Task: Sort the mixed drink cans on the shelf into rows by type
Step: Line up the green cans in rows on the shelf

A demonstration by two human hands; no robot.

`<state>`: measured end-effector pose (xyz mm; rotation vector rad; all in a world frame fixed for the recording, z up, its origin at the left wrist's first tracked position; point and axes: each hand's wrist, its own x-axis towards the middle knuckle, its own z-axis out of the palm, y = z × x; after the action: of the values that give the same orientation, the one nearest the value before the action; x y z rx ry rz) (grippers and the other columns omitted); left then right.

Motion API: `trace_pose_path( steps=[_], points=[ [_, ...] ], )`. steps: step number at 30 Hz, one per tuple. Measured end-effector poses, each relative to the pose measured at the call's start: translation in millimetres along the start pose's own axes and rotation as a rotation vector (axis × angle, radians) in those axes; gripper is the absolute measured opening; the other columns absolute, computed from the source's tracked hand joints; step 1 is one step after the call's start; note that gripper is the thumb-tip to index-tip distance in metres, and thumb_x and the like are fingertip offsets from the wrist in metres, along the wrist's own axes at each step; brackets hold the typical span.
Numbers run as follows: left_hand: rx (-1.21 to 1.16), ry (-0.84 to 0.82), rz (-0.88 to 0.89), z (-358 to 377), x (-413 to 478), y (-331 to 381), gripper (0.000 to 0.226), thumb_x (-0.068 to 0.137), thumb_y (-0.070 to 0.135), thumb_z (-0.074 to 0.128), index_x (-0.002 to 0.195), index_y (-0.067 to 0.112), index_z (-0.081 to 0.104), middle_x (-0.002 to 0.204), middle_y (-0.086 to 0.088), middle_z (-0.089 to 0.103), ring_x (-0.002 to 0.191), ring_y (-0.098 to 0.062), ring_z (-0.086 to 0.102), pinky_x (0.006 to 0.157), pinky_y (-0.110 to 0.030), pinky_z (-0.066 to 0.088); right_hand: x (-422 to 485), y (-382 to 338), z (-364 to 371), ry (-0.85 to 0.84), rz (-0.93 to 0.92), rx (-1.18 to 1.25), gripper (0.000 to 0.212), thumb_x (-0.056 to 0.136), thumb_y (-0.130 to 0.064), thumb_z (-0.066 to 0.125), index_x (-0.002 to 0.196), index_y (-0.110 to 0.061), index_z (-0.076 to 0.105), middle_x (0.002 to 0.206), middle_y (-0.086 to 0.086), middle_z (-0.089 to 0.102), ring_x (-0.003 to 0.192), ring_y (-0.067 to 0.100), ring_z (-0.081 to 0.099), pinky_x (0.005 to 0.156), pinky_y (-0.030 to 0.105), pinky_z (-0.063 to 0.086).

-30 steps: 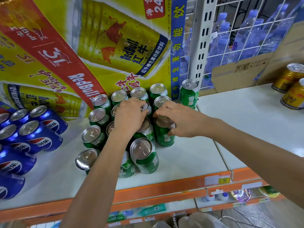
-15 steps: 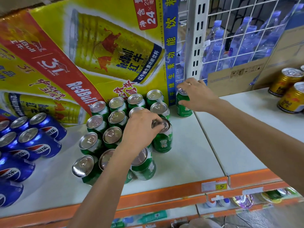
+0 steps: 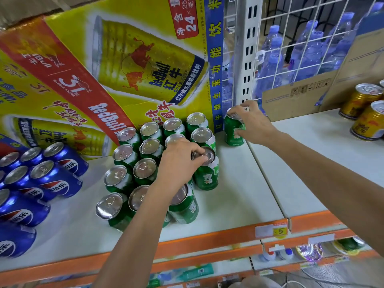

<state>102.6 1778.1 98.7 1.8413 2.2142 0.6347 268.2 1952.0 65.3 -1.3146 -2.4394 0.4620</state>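
Several green cans (image 3: 122, 177) stand in rows on the white shelf (image 3: 239, 190). My left hand (image 3: 178, 161) lies over the group, its fingers curled on the top of a green can at the row's right end (image 3: 207, 175). My right hand (image 3: 252, 122) grips a lone green can (image 3: 232, 132) that stands apart at the back, beside the white upright post. Blue cans (image 3: 52, 175) fill the shelf's left side. Gold cans (image 3: 365, 113) stand at the far right.
A large yellow Red Bull carton (image 3: 124, 65) leans behind the green cans. A wire grid (image 3: 301, 38) with water bottles behind it and a brown cardboard box (image 3: 301, 96) back the right shelf. An orange edge (image 3: 207, 240) with price tags runs along the front.
My right hand has left the can cluster, reached back right and closed on the lone green can. My left hand shifted right onto the end can's top.
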Motion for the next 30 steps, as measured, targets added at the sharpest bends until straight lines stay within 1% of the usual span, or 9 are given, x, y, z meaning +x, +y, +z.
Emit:
trace_pose_path(
  steps=[5, 9, 12, 15, 19, 23, 26, 28, 30],
  points=[
    [0.021, 0.023, 0.007, 2, -5, 3, 0.023, 0.084, 0.033, 0.068, 0.105, 0.022, 0.072, 0.107, 0.000, 0.060, 0.099, -0.017, 0.056, 0.082, -0.025, 0.038, -7, 1, -4, -0.004, 0.008, 0.125, 0.056, 0.078, -0.003, 0.071, 0.125, -0.026, 0.052, 0.126, 0.012, 0.042, 0.108, 0.034, 0.052, 0.095, 0.042, 0.046],
    [0.064, 0.134, 0.048, 4, -25, -3, 0.025, 0.086, 0.031, 0.066, 0.107, 0.019, 0.070, 0.115, -0.001, 0.060, 0.107, -0.020, 0.054, 0.091, -0.027, 0.036, -39, -4, -15, -0.058, -0.022, 0.156, 0.057, 0.073, -0.007, 0.078, 0.123, -0.026, 0.056, 0.118, 0.007, 0.044, 0.099, 0.023, 0.052, 0.087, 0.025, 0.041],
    [0.076, 0.170, 0.058, 1, -40, -12, 0.024, 0.086, 0.032, 0.065, 0.108, 0.022, 0.069, 0.114, 0.001, 0.060, 0.107, -0.021, 0.053, 0.091, -0.029, 0.037, -76, -9, -20, -0.053, -0.070, 0.199, 0.057, 0.070, -0.008, 0.081, 0.119, -0.027, 0.059, 0.114, 0.007, 0.048, 0.098, 0.021, 0.052, 0.089, 0.028, 0.045],
    [0.053, 0.163, 0.086, -1, -49, -17, 0.023, 0.084, 0.030, 0.068, 0.105, 0.021, 0.071, 0.111, 0.000, 0.063, 0.103, -0.021, 0.056, 0.089, -0.031, 0.040, -112, -18, -21, -0.071, -0.108, 0.268, 0.054, 0.070, -0.007, 0.081, 0.112, -0.033, 0.060, 0.109, -0.001, 0.047, 0.096, 0.015, 0.053, 0.087, 0.023, 0.047],
    [0.040, 0.152, 0.147, 1, -55, -21, 0.020, 0.081, 0.024, 0.072, 0.099, 0.015, 0.073, 0.104, -0.004, 0.067, 0.097, -0.023, 0.061, 0.088, -0.035, 0.046, -141, -33, -14, -0.043, -0.188, 0.311, 0.057, 0.069, -0.012, 0.083, 0.101, -0.048, 0.053, 0.106, -0.017, 0.043, 0.098, -0.002, 0.049, 0.084, 0.010, 0.043],
    [0.020, 0.158, 0.173, 1, -61, -24, 0.020, 0.078, 0.021, 0.075, 0.096, 0.014, 0.074, 0.105, -0.004, 0.068, 0.099, -0.025, 0.061, 0.091, -0.038, 0.047, -151, -50, 3, 0.056, -0.260, 0.348, 0.057, 0.067, -0.011, 0.084, 0.103, -0.043, 0.054, 0.109, -0.005, 0.045, 0.095, 0.002, 0.048, 0.085, 0.008, 0.045],
    [0.017, 0.178, 0.188, -5, -70, -26, 0.020, 0.077, 0.020, 0.076, 0.097, 0.014, 0.075, 0.106, -0.002, 0.067, 0.101, -0.024, 0.059, 0.090, -0.027, 0.038, -154, -62, 15, 0.088, -0.289, 0.352, 0.054, 0.066, -0.010, 0.084, 0.106, -0.035, 0.058, 0.110, -0.003, 0.046, 0.096, 0.006, 0.050, 0.082, 0.005, 0.044],
    [0.019, 0.178, 0.197, -9, -77, -29, 0.020, 0.077, 0.020, 0.076, 0.097, 0.015, 0.075, 0.106, -0.001, 0.067, 0.102, -0.024, 0.057, 0.088, -0.025, 0.035, -156, -67, 21, 0.105, -0.304, 0.365, 0.052, 0.065, -0.008, 0.084, 0.106, -0.030, 0.061, 0.108, -0.003, 0.046, 0.095, 0.008, 0.050, 0.081, 0.002, 0.042],
    [0.004, 0.169, 0.208, -12, -84, -34, 0.016, 0.077, 0.019, 0.075, 0.093, 0.016, 0.075, 0.104, 0.000, 0.067, 0.100, -0.025, 0.057, 0.086, -0.027, 0.039, -158, -73, 26, 0.110, -0.308, 0.377, 0.052, 0.065, -0.007, 0.084, 0.106, -0.029, 0.061, 0.107, -0.011, 0.044, 0.093, 0.010, 0.050, 0.081, 0.002, 0.041]
  ],
)
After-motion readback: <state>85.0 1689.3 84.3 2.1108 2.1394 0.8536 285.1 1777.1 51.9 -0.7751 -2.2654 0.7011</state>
